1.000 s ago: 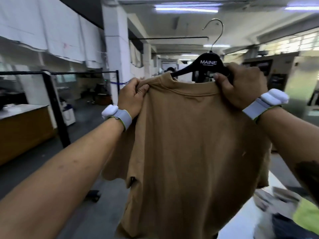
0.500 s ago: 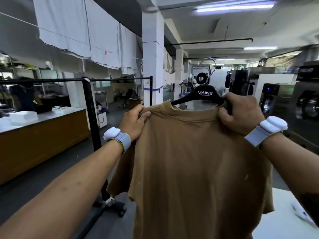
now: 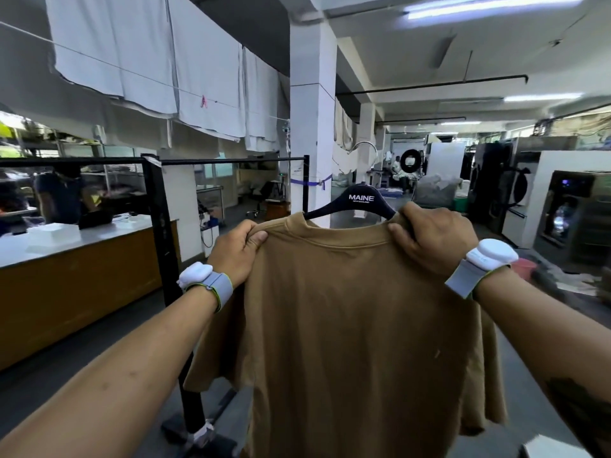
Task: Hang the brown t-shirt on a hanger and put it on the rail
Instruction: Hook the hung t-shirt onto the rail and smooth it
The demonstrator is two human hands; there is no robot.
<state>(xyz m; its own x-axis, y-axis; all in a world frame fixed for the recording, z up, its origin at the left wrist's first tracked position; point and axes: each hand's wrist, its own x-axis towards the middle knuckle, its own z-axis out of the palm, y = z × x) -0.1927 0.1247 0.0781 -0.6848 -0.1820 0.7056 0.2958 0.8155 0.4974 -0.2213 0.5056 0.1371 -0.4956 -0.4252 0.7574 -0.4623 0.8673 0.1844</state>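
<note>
A black garment rail [image 3: 231, 160] stands at the left, with its post near the person and its bar running far toward a white pillar [image 3: 312, 110]. White sheets [image 3: 148, 61] hang on a line above it, and a wooden counter [image 3: 76, 285] is behind it at the far left. Washing machines [image 3: 562, 206] stand along the right side.

The brown t-shirt [image 3: 357, 325] fills the near centre and hangs down freely in the air, well apart from the rail. It is already on a black hanger [image 3: 362, 201] with the word MAINE; the hanger's middle part shows above the collar, and its metal hook points up.

The left hand [image 3: 236, 251] pinches the left shoulder of the shirt between thumb and fingers. The right hand [image 3: 433, 238] is closed around the right shoulder, gripping the cloth together with the hanger arm under it. Each wrist carries a grey band with a white device [image 3: 492, 254].
</note>
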